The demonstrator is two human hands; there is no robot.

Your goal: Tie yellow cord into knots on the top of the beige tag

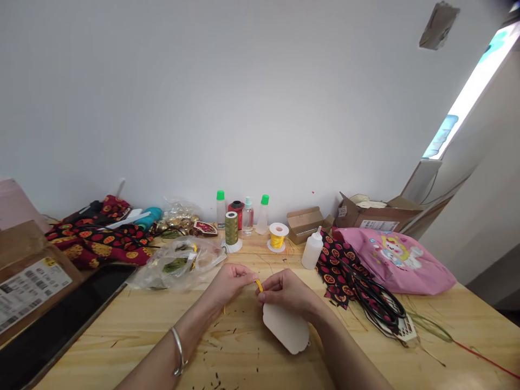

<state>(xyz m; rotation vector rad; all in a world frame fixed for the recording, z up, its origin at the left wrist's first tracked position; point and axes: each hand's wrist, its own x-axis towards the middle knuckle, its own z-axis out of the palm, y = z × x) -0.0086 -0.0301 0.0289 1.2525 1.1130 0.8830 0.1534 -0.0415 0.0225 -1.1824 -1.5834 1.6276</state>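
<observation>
My left hand point(234, 283), a silver bangle on its wrist, pinches a yellow cord point(259, 284) between thumb and fingertips. Close beside it, my right hand point(287, 291) is closed on the same cord, thumb against the fingers. Below my right hand is a flat, pale piece with a scalloped edge point(286, 328); its upper part is hidden by the hand. Whether the fingers also grip this piece, I cannot tell. A loose end of yellow cord hangs under my left hand. Behind the hands stands a spool of yellow cord point(278, 238).
A white squeeze bottle point(312, 250), an olive thread spool point(231, 229) and green-capped bottles stand toward the wall. Black-handled scissors point(379, 300) and a pink bag point(398, 262) lie right. A plastic bag point(179, 262) and cardboard box point(34, 279) are left. Dark bits litter the wooden table point(162, 325).
</observation>
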